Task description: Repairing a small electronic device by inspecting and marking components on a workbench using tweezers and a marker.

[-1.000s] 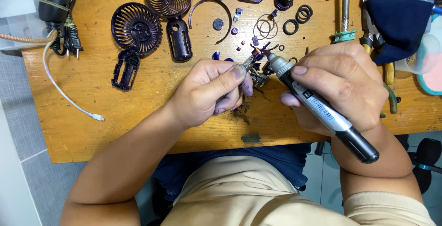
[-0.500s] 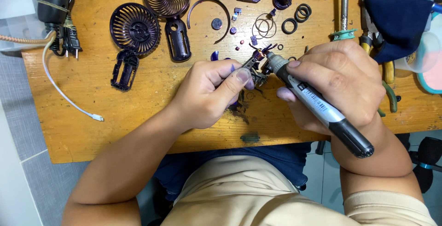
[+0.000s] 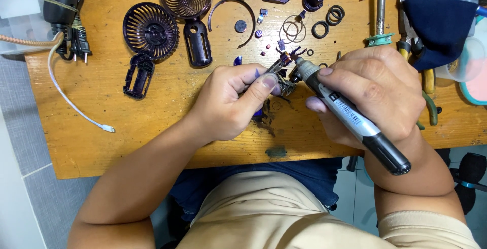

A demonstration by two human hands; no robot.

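Note:
My left hand point(image 3: 234, 102) pinches a small motor and circuit assembly point(image 3: 284, 71) with copper windings, held just above the wooden workbench point(image 3: 152, 122). My right hand point(image 3: 375, 92) grips a black and grey pen-shaped power tool point(image 3: 350, 117). Its metal tip touches the assembly from the right. The two hands sit close together at the middle of the bench.
Dismantled fan parts lie at the back left: two round dark grilles point(image 3: 150, 28), a handle shell point(image 3: 197, 42) and a frame piece point(image 3: 138, 75). Rubber rings point(image 3: 327, 21), small screws, a soldering iron point(image 3: 380, 10), pliers point(image 3: 428, 92), a blue cloth point(image 3: 441, 21) and a white cable point(image 3: 71, 102) surround them.
My hands have stayed almost in place. The pen-shaped tool has shifted slightly on the small assembly.

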